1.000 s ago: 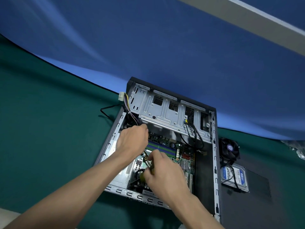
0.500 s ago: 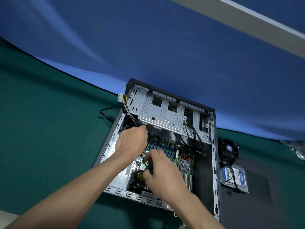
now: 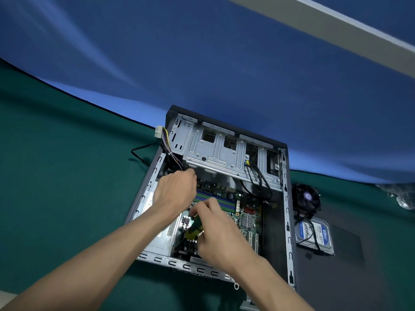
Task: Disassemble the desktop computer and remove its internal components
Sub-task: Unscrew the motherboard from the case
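A: Motherboard (image 3: 238, 212) sits flat inside the open case (image 3: 286, 198) on the table; thin, stiff, fragile.

B: Right hand (image 3: 215, 230) pinches a screwdriver (image 3: 193, 231); left hand (image 3: 176, 191), fingers curled, grip hidden. Lift by the edges.

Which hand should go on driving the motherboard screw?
Probably the right hand: it already grips the yellow-and-black screwdriver over the green motherboard. The left hand is curled near the wires.

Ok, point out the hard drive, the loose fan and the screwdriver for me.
hard drive (image 3: 318, 232): head view, on its blue and white label.
loose fan (image 3: 306, 196): head view, on its round hub sticker.
screwdriver (image 3: 194, 230): head view, on the yellow and green handle by the right hand (image 3: 220, 234).
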A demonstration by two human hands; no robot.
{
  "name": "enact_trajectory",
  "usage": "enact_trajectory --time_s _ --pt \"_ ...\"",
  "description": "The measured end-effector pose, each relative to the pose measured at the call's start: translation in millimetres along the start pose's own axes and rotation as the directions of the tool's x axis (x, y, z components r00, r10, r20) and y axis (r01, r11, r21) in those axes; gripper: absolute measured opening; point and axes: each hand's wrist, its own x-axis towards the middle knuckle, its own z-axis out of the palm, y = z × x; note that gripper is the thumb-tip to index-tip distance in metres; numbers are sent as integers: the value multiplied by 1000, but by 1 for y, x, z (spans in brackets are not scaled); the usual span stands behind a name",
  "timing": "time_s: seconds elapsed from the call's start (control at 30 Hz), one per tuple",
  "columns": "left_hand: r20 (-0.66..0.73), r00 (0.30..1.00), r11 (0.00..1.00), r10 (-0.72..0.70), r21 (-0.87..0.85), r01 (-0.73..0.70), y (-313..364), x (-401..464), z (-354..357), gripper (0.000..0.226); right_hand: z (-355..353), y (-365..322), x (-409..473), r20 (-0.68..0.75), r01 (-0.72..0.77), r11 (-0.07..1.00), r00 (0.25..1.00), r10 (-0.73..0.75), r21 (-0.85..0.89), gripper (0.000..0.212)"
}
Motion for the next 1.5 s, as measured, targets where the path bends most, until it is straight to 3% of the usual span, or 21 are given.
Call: enact_trajectory --time_s 0.17,0.27,0.7,0.77,0.93,1.03,1.13,1.27,1.4,1.5 --pt "10 1000 1000 0 -3 0 -1 0 0 30 -1 -1 3 -47 -44 998 998 45 38 26" --pt "3 1000 1000 3 -5 -3 -1 1 0 31 1 -2 2 -38 -55 998 998 56 17 35" --pt "-1 1000 1000 -1 -21 1 -2 1 1 29 6 2 3 -133 -120 990 983 130 78 19" --pt "3 1000 1000 2 -18 -2 -1 1 1 29 7 3 3 -125 -131 989 982 139 71 27" --pt "12 1000 1000 -11 -12 11 -1 1 0 30 6 6 5 -130 -145 984 979 158 103 22" --pt "19 1000 1000 -11 -11 11 -1 1 1 31 5 9 7 -64 -165 979 983 173 120 41" --pt "31 999 1000 -7 -4 7 0 2 1 31 3 12 7 -100 -180 982 978 184 48 38" --pt "29 1000 1000 -10 1 10 1 2 0 30 5 14 5 -80 -167 983 982 173 83 41" --pt "38 999 1000 -18 9 18 0 2 0 29 7 14 4 -144 -178 984 974 173 -26 32" --pt "39 999 1000 -15 20 14 1 2 0 29 7 14 4 -108 -144 989 983 148 46 41"
